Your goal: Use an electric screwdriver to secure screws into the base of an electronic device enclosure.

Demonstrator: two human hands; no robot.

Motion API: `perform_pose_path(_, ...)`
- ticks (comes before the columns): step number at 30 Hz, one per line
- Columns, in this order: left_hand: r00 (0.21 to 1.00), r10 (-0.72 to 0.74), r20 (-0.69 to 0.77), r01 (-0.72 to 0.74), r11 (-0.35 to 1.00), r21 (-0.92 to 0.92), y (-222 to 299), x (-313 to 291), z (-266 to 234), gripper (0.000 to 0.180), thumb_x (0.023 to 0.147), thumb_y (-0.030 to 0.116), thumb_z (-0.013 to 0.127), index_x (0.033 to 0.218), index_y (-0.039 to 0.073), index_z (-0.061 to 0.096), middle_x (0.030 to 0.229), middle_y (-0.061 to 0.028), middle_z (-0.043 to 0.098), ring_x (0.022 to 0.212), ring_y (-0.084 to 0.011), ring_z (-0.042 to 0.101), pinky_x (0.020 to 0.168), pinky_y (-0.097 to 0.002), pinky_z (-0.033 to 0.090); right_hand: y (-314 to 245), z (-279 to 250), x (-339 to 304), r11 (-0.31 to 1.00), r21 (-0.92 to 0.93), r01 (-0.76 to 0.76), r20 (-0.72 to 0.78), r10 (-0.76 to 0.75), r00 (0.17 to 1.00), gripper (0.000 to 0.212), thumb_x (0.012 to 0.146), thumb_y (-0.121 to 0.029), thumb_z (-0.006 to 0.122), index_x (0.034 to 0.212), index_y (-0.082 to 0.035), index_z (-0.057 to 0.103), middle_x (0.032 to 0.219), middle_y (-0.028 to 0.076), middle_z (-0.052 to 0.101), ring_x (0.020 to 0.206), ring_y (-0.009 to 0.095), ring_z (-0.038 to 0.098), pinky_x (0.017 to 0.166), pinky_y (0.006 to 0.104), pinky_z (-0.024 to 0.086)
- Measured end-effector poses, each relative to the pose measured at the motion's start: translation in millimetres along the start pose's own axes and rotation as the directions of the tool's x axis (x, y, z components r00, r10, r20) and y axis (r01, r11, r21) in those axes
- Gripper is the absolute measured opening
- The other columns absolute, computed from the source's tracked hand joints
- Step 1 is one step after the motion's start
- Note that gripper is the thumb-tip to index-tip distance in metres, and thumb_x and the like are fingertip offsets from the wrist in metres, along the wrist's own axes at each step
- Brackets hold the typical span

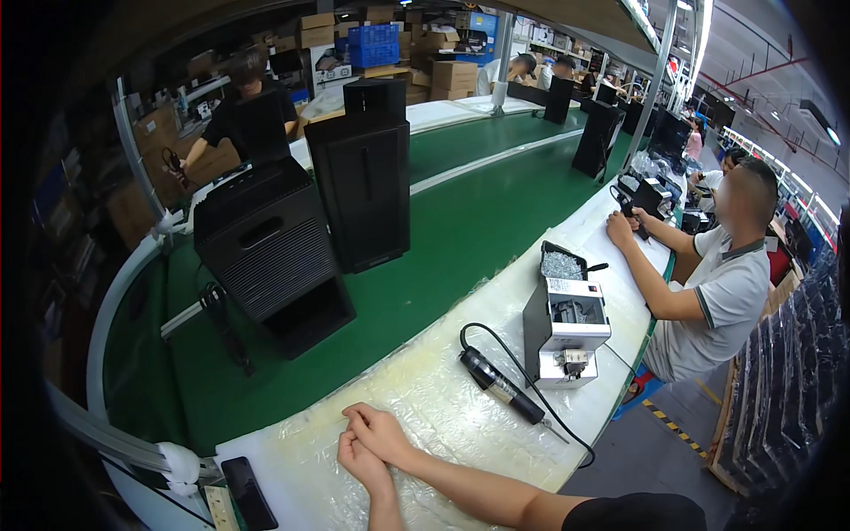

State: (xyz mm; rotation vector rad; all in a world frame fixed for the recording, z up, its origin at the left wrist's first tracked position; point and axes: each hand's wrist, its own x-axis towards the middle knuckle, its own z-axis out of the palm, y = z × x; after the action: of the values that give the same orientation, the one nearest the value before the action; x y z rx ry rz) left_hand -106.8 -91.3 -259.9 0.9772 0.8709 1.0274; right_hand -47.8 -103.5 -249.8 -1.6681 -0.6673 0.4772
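My right hand lies across my left hand on the plastic-covered bench top. The right one has loosely stretched fingers, and no object shows in it. Below it the left is curled in, its fingers partly hidden, with nothing visible in it. To the right of both rests a black electric screwdriver with a cable, its bit pointing toward the bench's near edge. Beside that stands a grey and black screw feeder, with a black tray of small screws behind it.
A green conveyor carries black computer cases, with a coiled black cable near them. A phone and power strip lie at lower left. A co-worker sits at the right; another person is across the conveyor.
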Motion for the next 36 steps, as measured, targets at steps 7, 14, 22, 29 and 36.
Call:
perform_pose_path(7, 1.0, 0.004, -0.018, -0.004, 1.0, -0.004, 1.6, -0.7, 2.1, 0.016, 0.094, 0.004, 0.052, 0.078, 0.002, 0.056, 0.08, -0.0037, 0.061, 0.074, -0.0112, 0.056, 0.066, -0.0249, 0.047, 1.9, 1.2, 0.1, 1.0, -0.018, -0.005, 0.003, 0.005, 1.0, 0.028, 0.097, -0.024, 0.053, 0.106, -0.002, 0.068, 0.084, 0.019, 0.071, 0.078, 0.033, 0.07, 0.071, 0.0383, 0.055)
perform_pose_path(14, 1.0, 0.001, -0.013, -0.001, 1.0, -0.014, 2.3, -1.2, 2.1, 0.016, 0.094, 0.005, 0.052, 0.078, 0.002, 0.056, 0.079, -0.0033, 0.06, 0.073, -0.011, 0.055, 0.065, -0.0242, 0.047, -1.0, -0.1, -0.2, 0.999, -0.031, -0.008, 0.012, 0.009, 1.0, 0.027, 0.097, -0.023, 0.054, 0.107, -0.002, 0.068, 0.082, 0.017, 0.071, 0.077, 0.03, 0.071, 0.071, 0.036, 0.055)
perform_pose_path(22, 1.0, 0.002, -0.017, -0.002, 1.0, -0.012, 1.5, -1.2, 2.8, 0.017, 0.094, 0.005, 0.052, 0.078, 0.002, 0.056, 0.078, -0.0039, 0.06, 0.072, -0.0112, 0.055, 0.063, -0.0244, 0.046, -1.9, 0.1, -0.7, 1.0, 0.008, -0.002, -0.011, 0.002, 1.0, 0.029, 0.095, -0.027, 0.054, 0.104, -0.004, 0.069, 0.085, 0.021, 0.07, 0.078, 0.038, 0.069, 0.069, 0.0428, 0.054)
perform_pose_path(29, 1.0, 0.003, -0.018, -0.004, 1.0, -0.013, 1.5, -0.9, 2.2, 0.018, 0.094, 0.005, 0.052, 0.076, 0.002, 0.055, 0.078, -0.0042, 0.06, 0.071, -0.0109, 0.055, 0.063, -0.0245, 0.046, -2.6, -1.2, -0.1, 1.0, -0.013, -0.017, 0.018, 0.018, 1.0, 0.027, 0.096, -0.022, 0.054, 0.107, -0.002, 0.068, 0.082, 0.017, 0.07, 0.077, 0.03, 0.07, 0.07, 0.0357, 0.054)
perform_pose_path(36, 1.0, -0.009, 0.026, 0.009, 1.0, -0.017, -4.6, 2.3, -5.9, 0.02, 0.098, 0.007, 0.053, 0.083, -0.003, 0.061, 0.087, -0.0066, 0.065, 0.079, -0.0114, 0.058, 0.07, -0.0244, 0.048, -7.0, -2.1, -1.1, 1.0, -0.022, -0.009, 0.009, 0.009, 1.0, 0.027, 0.096, -0.022, 0.054, 0.107, -0.002, 0.068, 0.083, 0.018, 0.071, 0.078, 0.031, 0.07, 0.071, 0.0365, 0.054)
